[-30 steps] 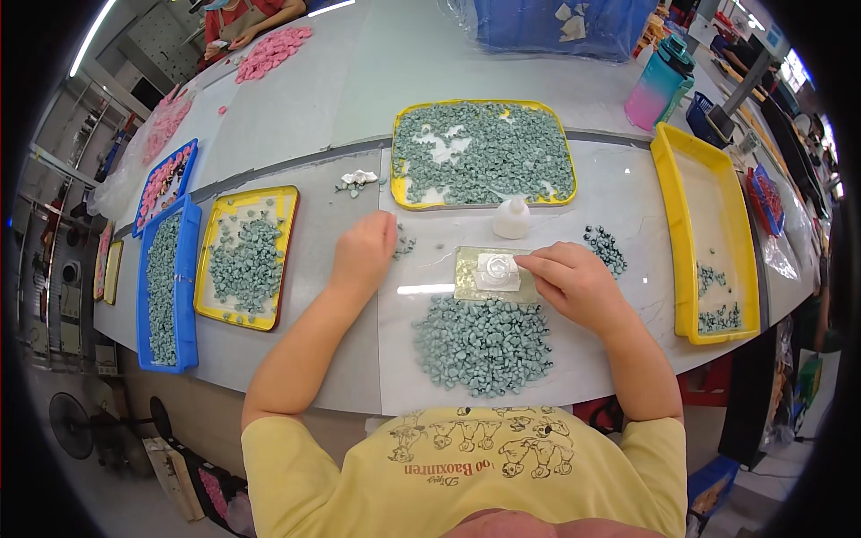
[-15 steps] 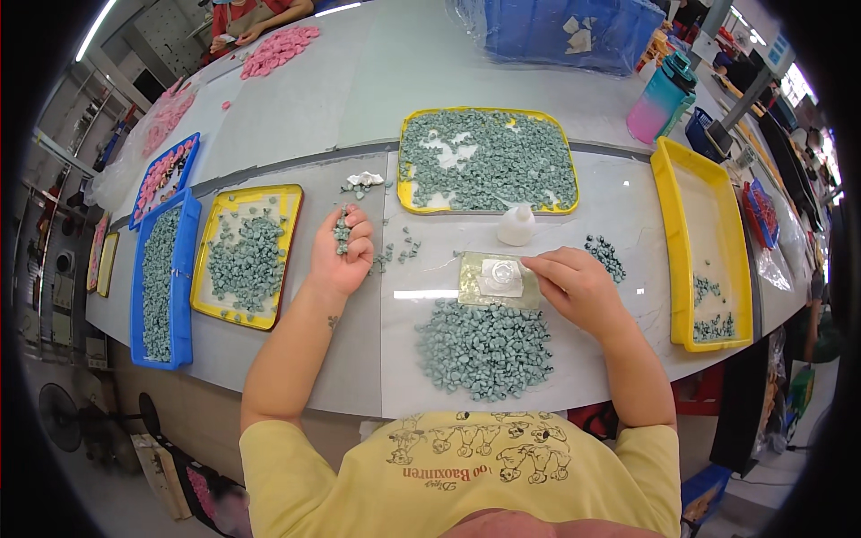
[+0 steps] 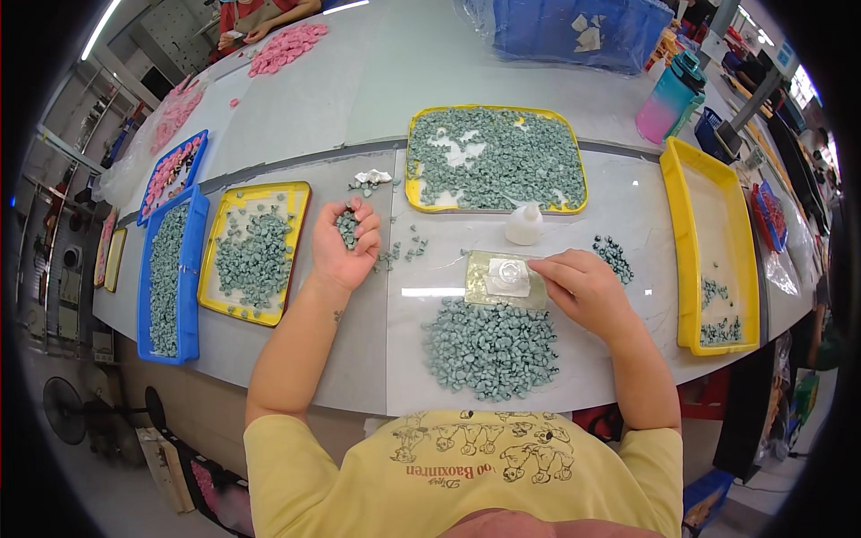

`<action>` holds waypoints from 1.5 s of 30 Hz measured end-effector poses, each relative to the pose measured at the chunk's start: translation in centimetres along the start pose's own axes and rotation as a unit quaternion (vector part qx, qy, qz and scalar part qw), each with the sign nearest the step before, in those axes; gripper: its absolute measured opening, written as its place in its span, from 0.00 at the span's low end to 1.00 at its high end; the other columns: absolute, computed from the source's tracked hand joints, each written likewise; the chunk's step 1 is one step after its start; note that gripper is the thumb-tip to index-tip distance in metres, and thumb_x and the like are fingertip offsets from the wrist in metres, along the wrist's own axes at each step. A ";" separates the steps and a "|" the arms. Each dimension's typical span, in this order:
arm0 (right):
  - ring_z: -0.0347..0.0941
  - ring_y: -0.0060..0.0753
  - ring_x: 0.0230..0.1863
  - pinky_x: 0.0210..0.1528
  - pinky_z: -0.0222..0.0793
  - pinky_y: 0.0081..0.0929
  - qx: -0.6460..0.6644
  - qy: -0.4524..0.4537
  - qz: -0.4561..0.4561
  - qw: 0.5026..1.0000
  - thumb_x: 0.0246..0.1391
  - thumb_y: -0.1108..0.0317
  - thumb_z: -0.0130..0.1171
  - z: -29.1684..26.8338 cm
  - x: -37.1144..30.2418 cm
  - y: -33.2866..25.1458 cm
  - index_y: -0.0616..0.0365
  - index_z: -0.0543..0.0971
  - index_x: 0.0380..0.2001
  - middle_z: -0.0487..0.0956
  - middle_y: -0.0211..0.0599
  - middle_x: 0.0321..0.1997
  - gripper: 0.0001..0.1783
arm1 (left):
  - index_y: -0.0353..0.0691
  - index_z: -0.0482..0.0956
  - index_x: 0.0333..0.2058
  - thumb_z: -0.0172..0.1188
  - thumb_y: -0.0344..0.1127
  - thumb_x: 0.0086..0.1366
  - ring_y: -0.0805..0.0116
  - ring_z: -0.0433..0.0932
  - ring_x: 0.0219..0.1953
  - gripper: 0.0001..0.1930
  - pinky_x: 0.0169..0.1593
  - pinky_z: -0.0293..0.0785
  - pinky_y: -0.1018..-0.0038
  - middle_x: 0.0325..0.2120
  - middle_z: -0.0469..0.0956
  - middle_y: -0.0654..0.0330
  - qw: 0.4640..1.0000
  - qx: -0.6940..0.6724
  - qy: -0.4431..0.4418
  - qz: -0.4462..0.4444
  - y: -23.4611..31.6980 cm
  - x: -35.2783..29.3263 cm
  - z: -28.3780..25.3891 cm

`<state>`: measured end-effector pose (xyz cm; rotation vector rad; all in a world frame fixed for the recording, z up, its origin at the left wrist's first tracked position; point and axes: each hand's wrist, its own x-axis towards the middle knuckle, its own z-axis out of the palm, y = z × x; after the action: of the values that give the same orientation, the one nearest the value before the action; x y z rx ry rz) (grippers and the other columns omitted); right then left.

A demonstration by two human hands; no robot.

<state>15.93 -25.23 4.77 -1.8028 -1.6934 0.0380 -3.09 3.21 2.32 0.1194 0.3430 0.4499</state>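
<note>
My left hand (image 3: 345,255) is raised over the table, palm up, its fingers curled round a clutch of small grey-green pieces (image 3: 347,228). Thumb and fingers of my right hand (image 3: 585,285) come together in a pinch at the right edge of a white paper square (image 3: 498,285); whatever they hold is hidden. The paper, with a clear glossy round patch on it, lies on a greenish flat plate (image 3: 479,291). Just beyond the plate stands a small white squeeze bottle (image 3: 524,224). A heap of similar green pieces (image 3: 491,350) spreads on the near side of the plate.
A yellow tray of green pieces (image 3: 574,193) lies beyond the bottle. Another yellow tray (image 3: 300,220) and a blue bin (image 3: 190,296) stand left; a yellow bin (image 3: 682,269) stands right. Dark green pieces (image 3: 613,260) lie near my right hand. Across the table, a person sits by pink pieces (image 3: 287,49).
The whole view has shifted slightly. My left hand has turned a little, showing more of the pieces in its curled fingers. The right hand keeps its pinch at the paper's edge.
</note>
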 end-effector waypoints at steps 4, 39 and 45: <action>0.73 0.37 0.35 0.37 0.69 0.32 -0.001 -0.005 0.002 1.000 0.41 0.76 0.58 -0.3 -0.7 0.4 0.54 0.77 0.39 0.78 0.34 0.33 0.17 | 0.39 0.65 0.28 0.44 0.33 0.57 0.76 0.57 0.19 0.05 0.13 0.48 0.83 0.22 0.62 0.63 0.996 0.087 0.028 0.012 -0.6 -0.2 1.1; 0.72 0.35 0.29 0.31 0.68 0.26 -0.047 0.117 0.155 0.980 0.44 0.80 0.55 -6.7 -6.1 10.4 0.61 0.78 0.34 0.77 0.38 0.29 0.11 | 0.38 0.75 0.35 0.54 0.27 0.49 0.62 0.74 0.25 0.12 0.25 0.71 0.70 0.21 0.69 0.59 0.081 0.937 -0.166 0.298 -15.1 2.8 -0.4; 0.73 0.41 0.34 0.37 0.69 0.28 -0.091 0.051 0.205 0.973 0.46 0.78 0.54 -7.1 -8.0 13.1 0.61 0.78 0.33 0.77 0.40 0.33 0.09 | 0.37 0.76 0.34 0.52 0.34 0.62 0.68 0.71 0.19 0.08 0.21 0.66 0.71 0.18 0.68 0.62 0.187 0.891 -0.126 0.395 -16.1 3.4 -0.3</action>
<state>29.34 -34.81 0.89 -2.2275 -1.2638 -0.0347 6.23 -9.68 -2.03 2.9038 0.2567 0.7926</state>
